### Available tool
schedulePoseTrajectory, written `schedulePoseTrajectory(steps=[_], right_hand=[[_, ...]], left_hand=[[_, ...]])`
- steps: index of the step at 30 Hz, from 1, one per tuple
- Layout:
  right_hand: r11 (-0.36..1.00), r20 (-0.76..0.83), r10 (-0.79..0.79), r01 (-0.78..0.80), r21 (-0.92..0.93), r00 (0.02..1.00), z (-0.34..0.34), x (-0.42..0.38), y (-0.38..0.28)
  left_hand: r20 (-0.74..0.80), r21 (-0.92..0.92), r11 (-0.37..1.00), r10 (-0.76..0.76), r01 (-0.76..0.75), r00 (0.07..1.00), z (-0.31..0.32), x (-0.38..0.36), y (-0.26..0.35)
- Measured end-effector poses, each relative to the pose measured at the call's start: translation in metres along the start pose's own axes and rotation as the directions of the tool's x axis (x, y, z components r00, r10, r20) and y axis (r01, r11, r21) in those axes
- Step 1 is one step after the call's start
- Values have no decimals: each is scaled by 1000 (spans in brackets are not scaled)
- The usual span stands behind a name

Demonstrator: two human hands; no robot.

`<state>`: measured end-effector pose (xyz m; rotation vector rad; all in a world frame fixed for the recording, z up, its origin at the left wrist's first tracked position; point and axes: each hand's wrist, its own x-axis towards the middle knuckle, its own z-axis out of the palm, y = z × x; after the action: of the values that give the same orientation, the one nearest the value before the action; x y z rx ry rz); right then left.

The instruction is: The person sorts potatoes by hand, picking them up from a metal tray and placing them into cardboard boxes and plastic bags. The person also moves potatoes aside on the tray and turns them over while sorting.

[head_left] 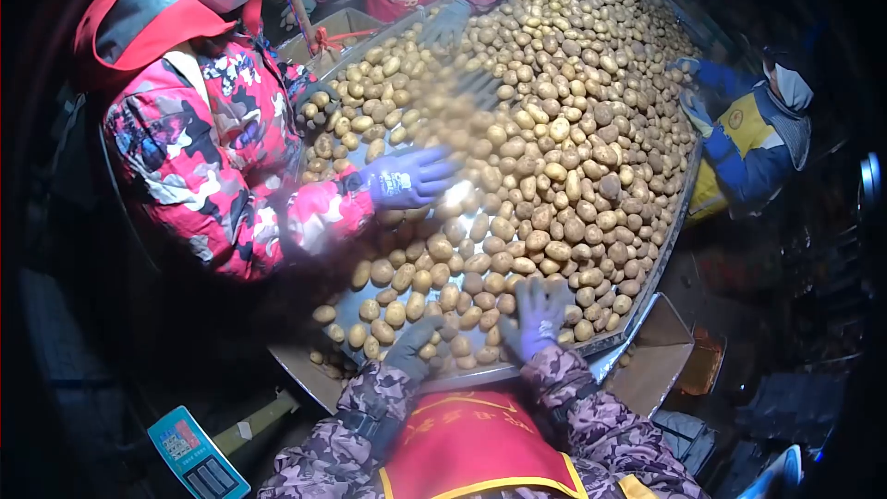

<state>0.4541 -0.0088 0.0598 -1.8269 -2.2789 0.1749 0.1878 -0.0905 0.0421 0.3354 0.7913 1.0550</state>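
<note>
Both of my hands are gloved, at the near end of a metal sorting table heaped with potatoes [573, 143]. My left hand [413, 348], in a dark grey glove, rests at the near edge beside a few potatoes, its fingers stretched forward. To its right is my right hand [539, 314], in a purple and grey glove. Its fingers are spread over the potatoes at the foot of the heap, and its thumb points left. I see no potato gripped in either hand. Between my hands, loose potatoes [460, 346] lie on the metal surface.
At the left, a co-worker's purple-gloved hand [409, 177] reaches over the potatoes. Another person's grey glove [446, 23] is at the far side, and a person in blue and yellow [753, 139] stands right. Cardboard boxes [658, 351] and a scale display [199, 453] flank the near end.
</note>
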Motion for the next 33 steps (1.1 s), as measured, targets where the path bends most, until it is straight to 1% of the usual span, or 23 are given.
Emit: schedulePoseTrajectory(steps=[2, 3, 4, 6, 9, 12, 13, 15, 16, 18, 19, 20, 21, 22, 23, 25, 26, 27, 28, 30, 31, 32, 33], right_hand=[[995, 204, -98, 92, 39, 974, 7, -24, -16], [987, 163, -153, 142, 75, 975, 12, -39, -19], [972, 164, -220, 203, 116, 962, 5, -49, -21], [956, 241, -260, 214, 200, 935, -11, -52, -22], [928, 361, -370, 325, 181, 856, -37, -44, -35], [835, 207, -550, 526, 164, 809, -21, -27, -43], [842, 236, -539, 527, 117, 809, -18, -10, -40], [908, 209, -418, 411, 80, 884, -19, 20, -26], [942, 154, -334, 329, 60, 930, -21, 34, -22], [960, 206, -276, 278, 18, 939, -44, 59, -12], [953, 83, -302, 304, -18, 950, -38, 56, -21], [934, 18, -355, 354, 57, 935, -42, 54, -34], [915, 81, -395, 383, 128, 915, -31, 52, -42], [892, 139, -437, 407, 199, 889, -18, 53, -50], [913, 256, -407, 401, 78, 877, -14, 57, -63], [948, 380, -316, 309, 83, 869, -14, 70, -85], [963, 443, -265, 257, 80, 856, -16, 75, -92], [954, 465, -298, 270, 128, 834, -19, 79, -92], [966, 527, -259, 220, 138, 809, -16, 77, -89], [981, 636, -195, 137, 139, 747, 5, 84, -79], [858, 737, -91, -323, 399, 670, 31, 80, -65], [916, 689, -103, -202, 347, 717, 11, 81, -72], [957, 641, -122, -82, 280, 758, -26, 81, -85]], left_hand=[[-49, -97, 986, -139, 134, 989, 10, 1, 2], [-150, -74, 991, -125, 115, 981, 19, -1, 1], [-133, -78, 987, -147, 137, 980, 14, -1, 0], [-98, -81, 979, -192, 185, 976, 2, 1, -2], [-266, 50, 980, -174, 194, 948, 31, -6, 13], [-202, 409, 910, 26, 60, 979, 19, -9, 6], [-189, 217, 968, -85, 126, 978, 17, -8, 8], [-95, -182, 947, -286, 266, 954, 8, -5, 15], [-120, -87, 963, -265, 255, 957, 8, -4, 17], [-155, 101, 966, -220, 237, 963, 12, -2, 18], [-209, -81, 954, -301, 290, 930, 15, -1, 23], [-208, -116, 953, -298, 279, 932, 11, 3, 19], [-204, -152, 951, -297, 269, 933, 7, 9, 13], [-117, -271, 923, -313, 273, 943, 3, 12, 9], [-29, -382, 877, -326, 291, 945, 4, 15, 8], [309, -678, 618, -251, 397, 917, 9, 17, 15], [143, -563, 759, -303, 329, 942, 14, 13, 20], [-33, -408, 868, -323, 282, 946, 28, 5, 31], [-204, -223, 940, -303, 257, 931, 36, 1, 37], [-15, -333, 898, -311, 289, 950, 0, 12, 13], [243, -498, 800, -244, 336, 939, -29, 19, -7], [469, -616, 667, -115, 418, 875, -48, 27, -19], [254, -504, 793, -241, 341, 937, -34, 21, -8]])
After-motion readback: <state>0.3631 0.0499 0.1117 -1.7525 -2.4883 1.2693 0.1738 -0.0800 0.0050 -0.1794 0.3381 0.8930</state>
